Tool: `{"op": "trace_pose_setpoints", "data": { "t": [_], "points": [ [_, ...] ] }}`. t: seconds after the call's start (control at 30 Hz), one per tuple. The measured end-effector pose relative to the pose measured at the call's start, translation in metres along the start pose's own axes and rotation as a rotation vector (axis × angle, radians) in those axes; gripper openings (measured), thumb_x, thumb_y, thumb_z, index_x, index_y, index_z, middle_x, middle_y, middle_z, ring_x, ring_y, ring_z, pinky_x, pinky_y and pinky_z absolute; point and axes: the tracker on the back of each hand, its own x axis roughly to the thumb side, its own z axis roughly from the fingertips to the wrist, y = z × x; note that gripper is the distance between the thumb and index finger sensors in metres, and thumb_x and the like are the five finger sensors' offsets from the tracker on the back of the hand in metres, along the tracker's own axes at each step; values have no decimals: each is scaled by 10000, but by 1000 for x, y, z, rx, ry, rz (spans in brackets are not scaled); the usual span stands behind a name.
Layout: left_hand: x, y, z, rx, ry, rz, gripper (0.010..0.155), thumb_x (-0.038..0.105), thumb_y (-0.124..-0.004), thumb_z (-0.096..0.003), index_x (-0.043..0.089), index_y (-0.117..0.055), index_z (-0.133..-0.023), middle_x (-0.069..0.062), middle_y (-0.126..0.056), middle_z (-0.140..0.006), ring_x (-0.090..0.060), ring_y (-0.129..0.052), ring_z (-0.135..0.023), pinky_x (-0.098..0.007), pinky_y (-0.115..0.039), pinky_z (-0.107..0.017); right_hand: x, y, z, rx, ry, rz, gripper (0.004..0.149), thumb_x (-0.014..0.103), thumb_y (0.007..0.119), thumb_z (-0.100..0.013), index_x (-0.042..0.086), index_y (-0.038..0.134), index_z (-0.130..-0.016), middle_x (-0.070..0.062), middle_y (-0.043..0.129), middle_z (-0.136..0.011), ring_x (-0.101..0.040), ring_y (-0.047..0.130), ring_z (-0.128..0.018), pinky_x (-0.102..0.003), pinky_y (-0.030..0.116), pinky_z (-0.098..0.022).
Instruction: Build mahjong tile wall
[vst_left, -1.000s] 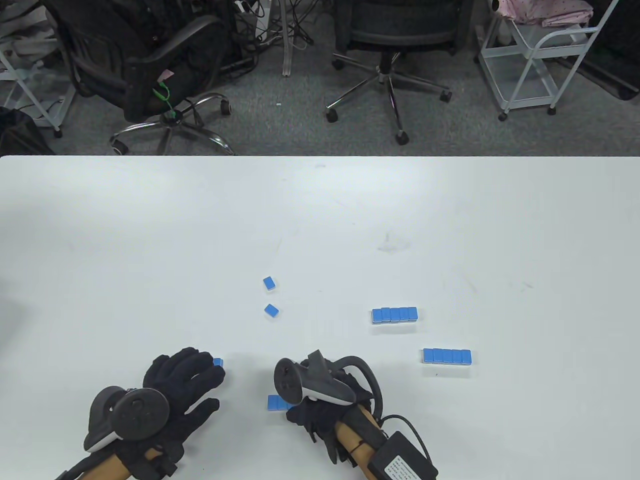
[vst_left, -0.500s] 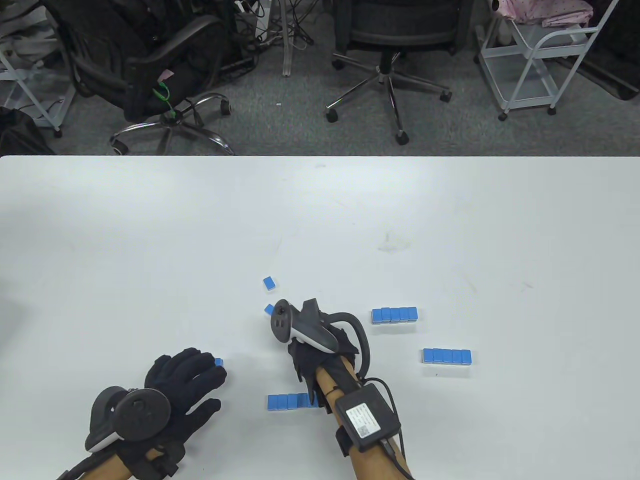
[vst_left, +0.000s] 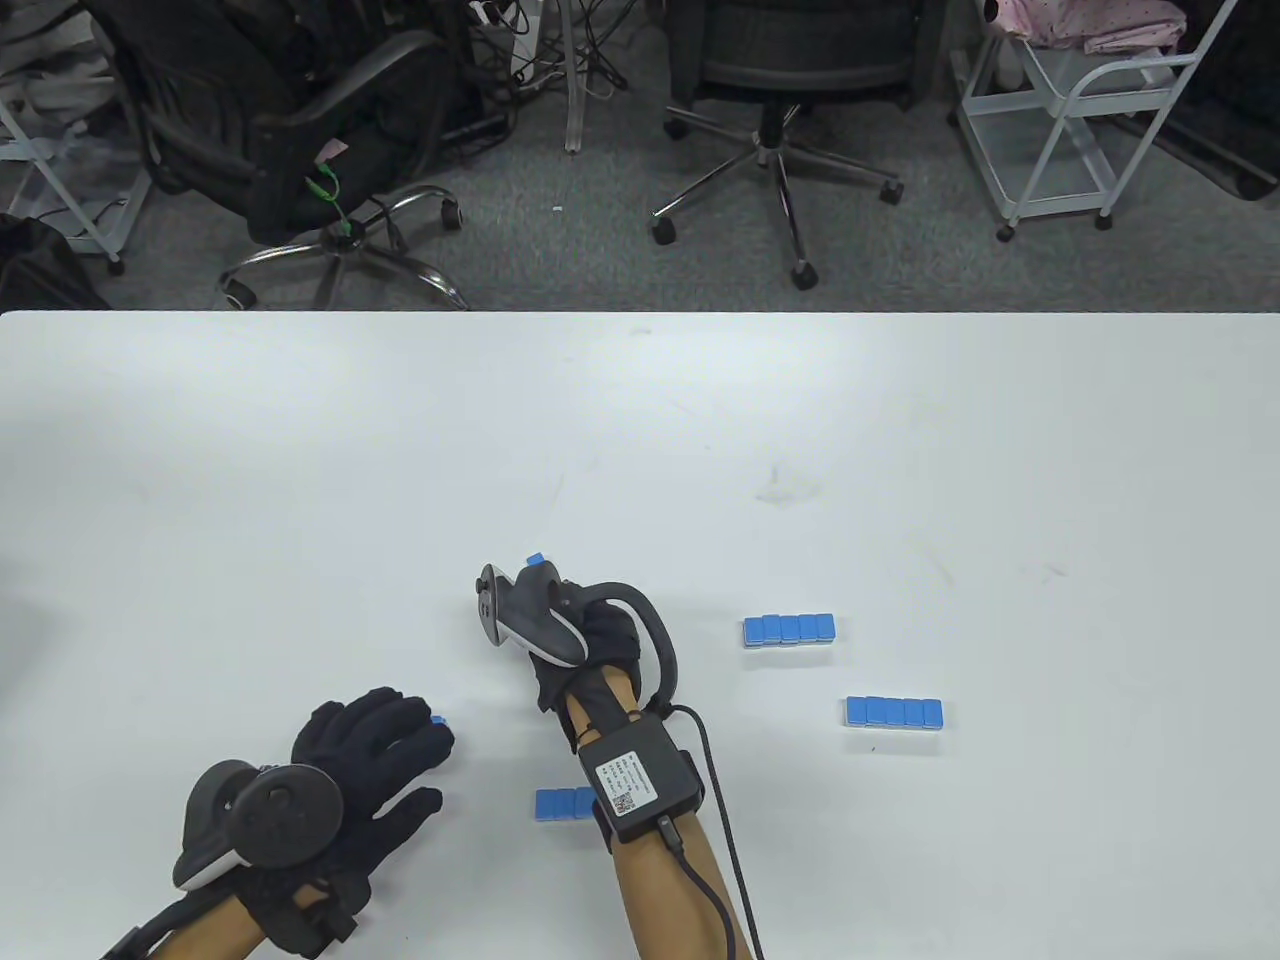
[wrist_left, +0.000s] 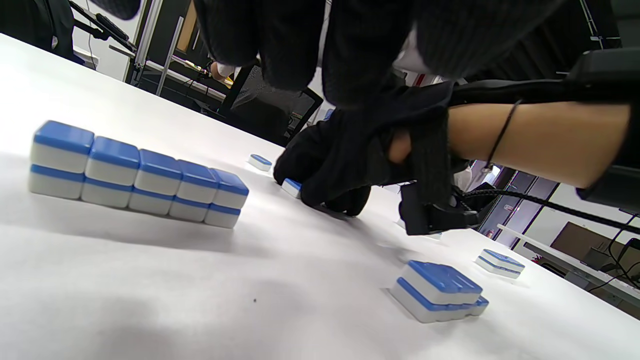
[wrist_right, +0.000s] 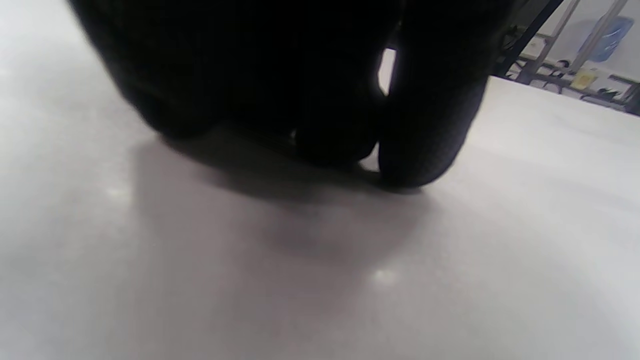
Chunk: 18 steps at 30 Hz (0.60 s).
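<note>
Blue-backed mahjong tiles lie on the white table. My left hand is spread flat over a two-layer row of several tiles. Only that row's far end shows past the fingertips in the table view. My right hand reaches forward and curls its fingertips onto a loose tile lying on the table. A second loose tile sits just beyond, untouched. My right forearm partly covers a third row, the near row. Two more rows lie to the right.
The near row shows end-on as two layers in the left wrist view. Office chairs and a white cart stand on the floor beyond the table's far edge. The right wrist view is mostly dark glove fingers against the tabletop.
My right hand left the near row and travelled forward and left to the two loose tiles, now covering the nearer one. The left hand stayed in place.
</note>
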Motion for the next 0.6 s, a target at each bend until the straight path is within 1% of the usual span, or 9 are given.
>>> {"op": "trace_pose_setpoints", "data": {
  "t": [0.1, 0.17, 0.2, 0.23, 0.27, 0.37, 0.47, 0.5, 0.6],
  "points": [
    [0, 0, -1, -5, 0, -4, 605, 566, -672, -482, 323, -685, -1036, -12, -562, -1156, -340, -469, -1107, -697, -352, -768, -9, 4, 7, 16, -61, -31, 538, 441, 881, -347, 292, 739, -844, 56, 914, -738, -209, 976, -639, -463, 910, -501],
    [0, 0, -1, -5, 3, 2, 604, 565, -673, -482, 323, -685, -1036, -13, -561, -1156, -342, -467, -1107, -698, -350, -768, -14, 8, 14, 35, -97, -28, 544, 467, 865, -351, 279, 741, -847, 40, 900, -758, -223, 961, -666, -480, 896, -519],
    [0, 0, -1, -5, 3, 2, 606, 565, -672, -482, 320, -684, -1037, -13, -561, -1156, -342, -468, -1106, -697, -350, -769, -17, 10, 19, 37, -111, -42, 548, 482, 860, -344, 292, 745, -844, 30, 888, -778, -238, 948, -685, -494, 887, -526],
    [0, 0, -1, -5, 2, 1, 606, 565, -673, -481, 322, -683, -1036, -12, -562, -1156, -343, -469, -1106, -697, -351, -768, -21, 12, 26, 44, -136, -53, 545, 498, 859, -336, 310, 752, -836, 12, 850, -834, -248, 919, -730, -506, 884, -532],
    [0, 0, -1, -5, 1, -2, 607, 565, -673, -482, 319, -686, -1037, -14, -563, -1155, -343, -467, -1106, -697, -351, -768, -28, 13, 36, 64, -152, -84, 545, 516, 845, -339, 314, 741, -835, -18, 788, -913, -266, 873, -799, -504, 896, -527],
    [0, 0, 0, -2, -1, -2, 605, 565, -673, -482, 322, -684, -1036, -13, -562, -1156, -342, -468, -1107, -698, -351, -768, -50, 19, 58, 125, -193, -259, 542, 516, 836, -348, 307, 727, -836, -59, 662, -1035, -316, 772, -921, -530, 889, -528],
    [0, 0, -1, -5, -2, -4, 604, 565, -673, -482, 322, -686, -1035, -15, -562, -1156, -342, -468, -1106, -698, -350, -767, -74, 28, 80, 205, -225, -352, 552, 500, 830, -363, 283, 699, -853, -72, 638, -1048, -325, 755, -930, -556, 853, -560],
    [0, 0, -1, -5, -2, -4, 605, 565, -672, -482, 322, -684, -1036, -12, -558, -1158, -342, -468, -1107, -698, -350, -768, -76, 30, 84, 201, -231, -356, 554, 496, 834, -364, 281, 696, -855, -71, 644, -1045, -323, 758, -928, -560, 840, -570],
    [0, 0, -1, -5, 0, -2, 605, 565, -673, -482, 322, -684, -1036, -14, -560, -1157, -342, -467, -1107, -698, -351, -767, -85, 38, 103, 133, -266, -314, 559, 494, 849, -355, 283, 700, -850, -72, 674, -1026, -323, 788, -907, -554, 838, -570]
  ]
}}
